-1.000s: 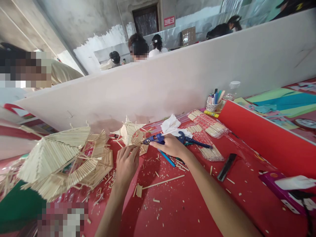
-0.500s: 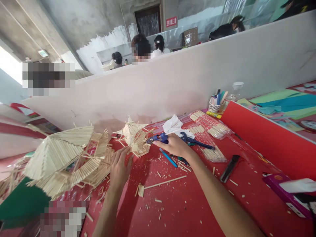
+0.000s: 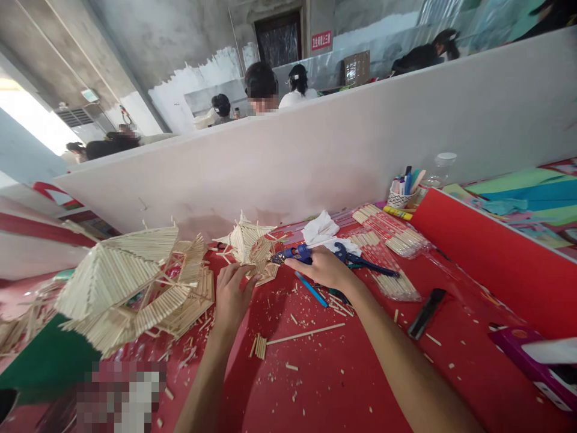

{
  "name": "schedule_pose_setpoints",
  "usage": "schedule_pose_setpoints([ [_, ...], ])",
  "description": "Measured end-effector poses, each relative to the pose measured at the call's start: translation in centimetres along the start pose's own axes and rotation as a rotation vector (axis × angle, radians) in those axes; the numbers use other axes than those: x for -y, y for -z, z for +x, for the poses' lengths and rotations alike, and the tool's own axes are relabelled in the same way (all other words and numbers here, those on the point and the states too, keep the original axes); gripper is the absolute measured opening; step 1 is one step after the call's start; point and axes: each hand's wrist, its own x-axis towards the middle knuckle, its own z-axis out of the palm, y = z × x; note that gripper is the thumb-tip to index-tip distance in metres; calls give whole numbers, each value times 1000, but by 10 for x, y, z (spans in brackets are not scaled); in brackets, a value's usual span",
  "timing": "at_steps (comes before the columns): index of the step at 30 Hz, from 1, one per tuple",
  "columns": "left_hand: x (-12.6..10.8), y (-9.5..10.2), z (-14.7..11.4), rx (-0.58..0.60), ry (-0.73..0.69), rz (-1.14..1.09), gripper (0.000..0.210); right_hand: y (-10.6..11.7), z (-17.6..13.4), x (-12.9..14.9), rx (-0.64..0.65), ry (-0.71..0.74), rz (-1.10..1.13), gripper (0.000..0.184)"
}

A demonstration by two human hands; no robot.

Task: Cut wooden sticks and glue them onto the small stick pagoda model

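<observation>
My right hand [image 3: 331, 267] is wrapped round a blue glue gun [image 3: 295, 254], its nozzle pointing left at a small pavilion-like model of wooden sticks [image 3: 246, 240]. A pale rod sticks out of the gun's rear. On the model's near left side is my left hand [image 3: 233, 294], with thumb and forefinger closed together at its lower edge. The fingertips partly cover that spot, and any small piece between them is too small to make out. A larger stick model [image 3: 117, 270] with a broad sloping roof stands left of my left hand.
Behind the right hand lie a blue-handled cutter [image 3: 369, 264], white tissue [image 3: 321, 227] and bagged sticks [image 3: 392, 231]. A blue pen [image 3: 312, 290], one long stick [image 3: 306, 334] and scraps lie on the red table [image 3: 338, 391]. A white partition [image 3: 293, 156] runs behind; people sit beyond it.
My left thumb and fingers have come closer together at the small model's edge. The glue gun stays by the model. The whole view has shifted slightly, so things appear farther right.
</observation>
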Motion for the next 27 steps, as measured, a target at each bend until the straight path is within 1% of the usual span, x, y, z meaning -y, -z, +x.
schedule_pose_setpoints([
  [5,7,1,-2,-47,-107,-21,16,0,0,0,-3,8,13,41],
  [10,11,5,-4,-19,-193,28,21,-1,0,0,-5,-2,16,43],
  [14,9,7,-6,-9,-257,57,23,0,0,0,-3,-5,11,44],
  [16,6,7,-7,-18,-262,72,19,0,0,1,-1,-2,12,45],
  [19,3,3,-8,-46,-232,80,14,1,0,1,5,-1,15,48],
  [22,2,0,-9,-46,-215,65,13,2,0,1,2,1,11,48],
  [27,1,-1,-8,-74,-232,71,11,2,1,3,6,4,10,46],
])
